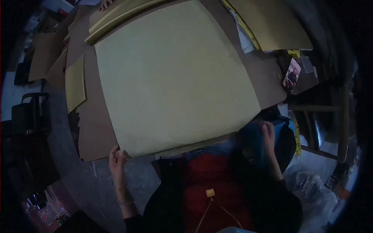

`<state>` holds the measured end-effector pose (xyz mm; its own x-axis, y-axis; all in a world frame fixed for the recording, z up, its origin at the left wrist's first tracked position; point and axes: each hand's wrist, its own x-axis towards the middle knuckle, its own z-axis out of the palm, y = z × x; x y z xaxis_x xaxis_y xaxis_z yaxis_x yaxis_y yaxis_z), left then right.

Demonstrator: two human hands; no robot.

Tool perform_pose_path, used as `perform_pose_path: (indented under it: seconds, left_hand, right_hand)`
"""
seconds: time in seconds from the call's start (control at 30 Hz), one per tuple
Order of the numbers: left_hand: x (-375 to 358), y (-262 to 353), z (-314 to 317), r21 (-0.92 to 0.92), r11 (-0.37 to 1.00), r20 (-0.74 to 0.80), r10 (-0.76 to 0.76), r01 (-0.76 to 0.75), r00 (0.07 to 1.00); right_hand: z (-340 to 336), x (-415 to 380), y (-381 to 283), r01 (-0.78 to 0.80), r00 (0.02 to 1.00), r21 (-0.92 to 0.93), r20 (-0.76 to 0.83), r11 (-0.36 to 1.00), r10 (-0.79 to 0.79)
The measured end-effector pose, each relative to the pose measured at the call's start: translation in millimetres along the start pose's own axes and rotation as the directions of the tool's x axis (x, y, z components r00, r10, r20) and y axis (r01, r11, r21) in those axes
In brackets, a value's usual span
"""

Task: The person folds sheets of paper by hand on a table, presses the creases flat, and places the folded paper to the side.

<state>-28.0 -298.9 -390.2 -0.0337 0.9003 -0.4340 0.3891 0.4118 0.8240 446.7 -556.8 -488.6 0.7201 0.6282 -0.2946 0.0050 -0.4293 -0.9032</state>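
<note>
A large pale yellow-cream sheet (175,81) with a slightly textured surface lies flat across the table. My left hand (117,160) is at its near left corner, thumb and fingers closed on the edge there. Just below the near right corner, beyond the table's edge, is my right hand (267,134). Its fingers are bent and close together, apart from the sheet as far as I can see. Whether something small is between them is too dark to make out. The sheet's near edge runs between my two hands, close to my body.
Brown cardboard (93,132) lies under the sheet. A gold roll (124,19) lies along the far left edge, with another person's hand (105,4) behind it. Gold panels (75,83) lie at left and far right. A phone (291,75) stands at right, near a wooden chair (344,124).
</note>
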Motion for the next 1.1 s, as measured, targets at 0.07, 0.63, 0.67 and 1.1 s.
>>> perform_pose_path:
  seconds: [0.07, 0.63, 0.67, 1.1]
  left_hand:
    - [1.7, -20.5, -4.5, -0.051, 0.998, 0.021, 0.029, -0.028, 0.999]
    - [-16.0, -75.9, -10.7, -0.014, 0.978, 0.209, 0.206, -0.208, 0.956]
    - [-23.6, -56.3, -16.8, -0.029, 0.979, 0.196, 0.201, -0.200, 0.960]
    - [-21.3, 51.2, -20.5, -0.316, 0.901, 0.132, 0.352, -0.297, 0.927]
  right_hand:
    - [18.1, 9.1, -6.0, -0.002, 0.999, 0.147, 0.033, 0.989, -0.003]
    - [-31.5, 11.4, -60.5, -0.203, 0.852, -0.213, 0.442, 0.956, 0.280]
    - [-40.7, 5.8, -70.2, -0.174, 0.876, -0.064, 0.447, 0.983, 0.184]
    - [-52.9, 58.3, -117.0, -0.309, 0.761, 0.609, 0.619, 0.730, -0.195]
